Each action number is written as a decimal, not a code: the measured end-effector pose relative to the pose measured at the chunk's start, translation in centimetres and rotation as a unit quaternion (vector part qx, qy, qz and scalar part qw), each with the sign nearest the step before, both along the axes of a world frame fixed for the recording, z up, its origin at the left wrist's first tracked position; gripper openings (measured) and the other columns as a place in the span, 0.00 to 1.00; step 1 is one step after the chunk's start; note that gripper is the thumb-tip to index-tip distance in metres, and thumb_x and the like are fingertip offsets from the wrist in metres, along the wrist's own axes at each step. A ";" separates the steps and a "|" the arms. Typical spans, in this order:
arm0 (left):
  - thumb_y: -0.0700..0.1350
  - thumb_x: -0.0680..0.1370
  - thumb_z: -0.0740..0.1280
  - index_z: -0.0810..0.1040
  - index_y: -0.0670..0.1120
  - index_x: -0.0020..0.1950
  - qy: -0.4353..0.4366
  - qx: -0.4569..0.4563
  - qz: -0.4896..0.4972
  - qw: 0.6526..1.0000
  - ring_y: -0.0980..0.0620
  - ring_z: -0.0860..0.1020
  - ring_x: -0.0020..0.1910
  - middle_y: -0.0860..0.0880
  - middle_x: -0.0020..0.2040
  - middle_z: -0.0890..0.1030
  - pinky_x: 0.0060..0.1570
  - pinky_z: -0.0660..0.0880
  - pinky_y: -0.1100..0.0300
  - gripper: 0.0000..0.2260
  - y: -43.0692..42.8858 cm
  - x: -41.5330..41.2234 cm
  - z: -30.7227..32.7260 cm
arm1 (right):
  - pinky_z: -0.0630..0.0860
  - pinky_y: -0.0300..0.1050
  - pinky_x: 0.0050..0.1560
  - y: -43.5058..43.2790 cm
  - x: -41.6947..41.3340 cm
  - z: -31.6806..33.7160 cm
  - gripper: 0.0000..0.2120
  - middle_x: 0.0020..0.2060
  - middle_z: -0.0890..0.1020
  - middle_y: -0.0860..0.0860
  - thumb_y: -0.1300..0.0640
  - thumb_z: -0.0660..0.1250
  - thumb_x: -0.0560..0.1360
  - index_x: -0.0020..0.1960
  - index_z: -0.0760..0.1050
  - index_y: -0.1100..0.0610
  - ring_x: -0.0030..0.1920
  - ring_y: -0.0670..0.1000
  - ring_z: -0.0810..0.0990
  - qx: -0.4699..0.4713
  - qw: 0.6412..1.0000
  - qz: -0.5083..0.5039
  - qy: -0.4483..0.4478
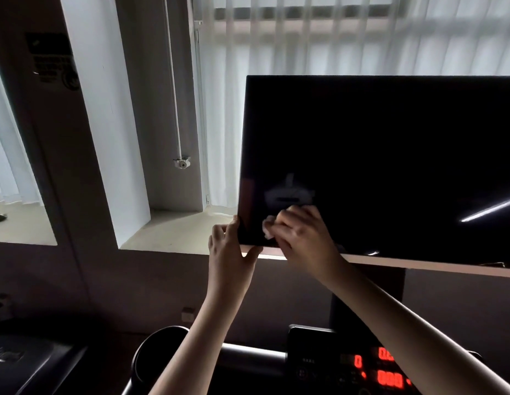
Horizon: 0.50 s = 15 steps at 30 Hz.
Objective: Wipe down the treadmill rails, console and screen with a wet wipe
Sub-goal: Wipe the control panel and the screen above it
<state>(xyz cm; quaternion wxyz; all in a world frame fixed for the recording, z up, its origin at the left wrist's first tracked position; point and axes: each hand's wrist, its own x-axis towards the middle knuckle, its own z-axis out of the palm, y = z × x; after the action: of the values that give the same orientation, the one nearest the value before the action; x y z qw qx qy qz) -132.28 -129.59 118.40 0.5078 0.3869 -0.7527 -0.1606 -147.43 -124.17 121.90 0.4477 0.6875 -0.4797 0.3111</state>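
one screen (390, 155), one wipe (266, 230), two hands (229, 252) (305, 238)

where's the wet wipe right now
Head view: the wet wipe is under the right hand, held against the lower-left corner of the screen, just right of the left hand gripping that corner's edge.

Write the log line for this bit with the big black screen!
step: wiping screen | left hand: grips its lower-left corner | right hand: holds wet wipe against it
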 end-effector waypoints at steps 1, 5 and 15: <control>0.42 0.70 0.76 0.70 0.44 0.72 -0.002 0.000 0.002 1.000 0.43 0.70 0.58 0.46 0.54 0.69 0.54 0.62 0.62 0.31 0.1 0.0 0.0 | 0.67 0.49 0.44 0.1 0.0 0.1 0.08 0.34 0.76 0.48 0.62 0.65 0.74 0.41 0.81 0.53 0.39 0.52 0.77 -0.022 0.999 -0.011 -0.033; 0.43 0.71 0.75 0.69 0.44 0.72 -0.001 0.002 0.001 1.000 0.44 0.70 0.58 0.45 0.54 0.69 0.52 0.61 0.64 0.31 0.3 -0.1 0.1 | 0.68 0.48 0.43 0.4 0.6 -1.8 0.07 0.35 0.75 0.48 0.62 0.66 0.74 0.44 0.81 0.54 0.39 0.51 0.76 0.029 0.999 0.028 -0.007; 0.46 0.71 0.76 0.71 0.43 0.70 0.002 -0.007 0.005 1.000 0.42 0.70 0.57 0.45 0.52 0.69 0.52 0.62 0.60 0.30 0.4 -0.3 0.2 | 0.69 0.50 0.45 -0.6 0.4 -0.3 0.05 0.37 0.78 0.49 0.64 0.70 0.71 0.44 0.82 0.56 0.42 0.53 0.78 -0.003 1.000 0.008 0.006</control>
<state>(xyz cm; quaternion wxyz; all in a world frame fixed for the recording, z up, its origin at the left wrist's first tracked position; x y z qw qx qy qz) -132.53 -129.15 118.60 0.5125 0.3871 -0.7510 -0.1534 -146.98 -124.75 121.60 0.4500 0.6918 -0.4704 0.3126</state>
